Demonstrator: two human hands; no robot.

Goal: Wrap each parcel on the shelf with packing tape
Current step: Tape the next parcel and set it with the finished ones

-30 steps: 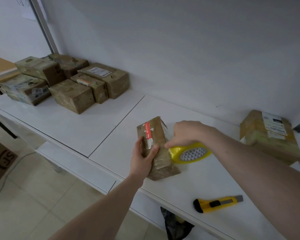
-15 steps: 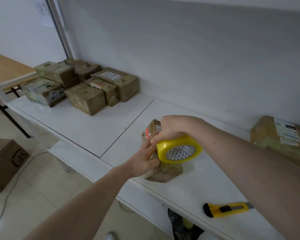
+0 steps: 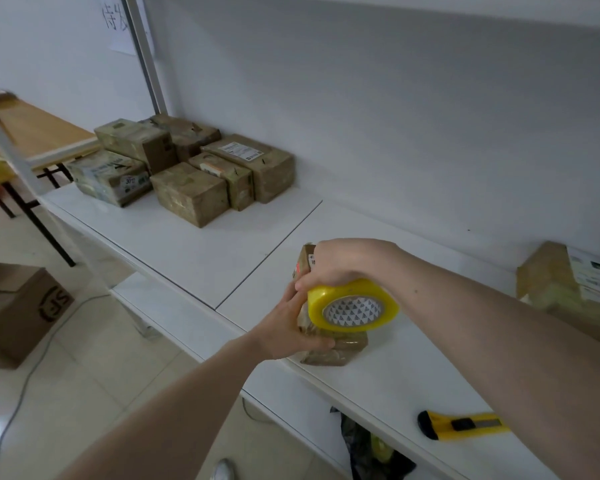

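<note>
Left grip [image 3: 286, 327] clasps parcel [image 3: 329, 351]; right grip [image 3: 340, 265] clutches tape roll [image 3: 352, 306].

Two bare arms reach in from the bottom of the frame and meet near the middle. The left hand [image 3: 286, 325] comes up from the lower left, with its fingers spread and its thumb low. The right hand [image 3: 340, 263] comes from the lower right, knuckles up, fingers curled tight just above the left hand.
</note>
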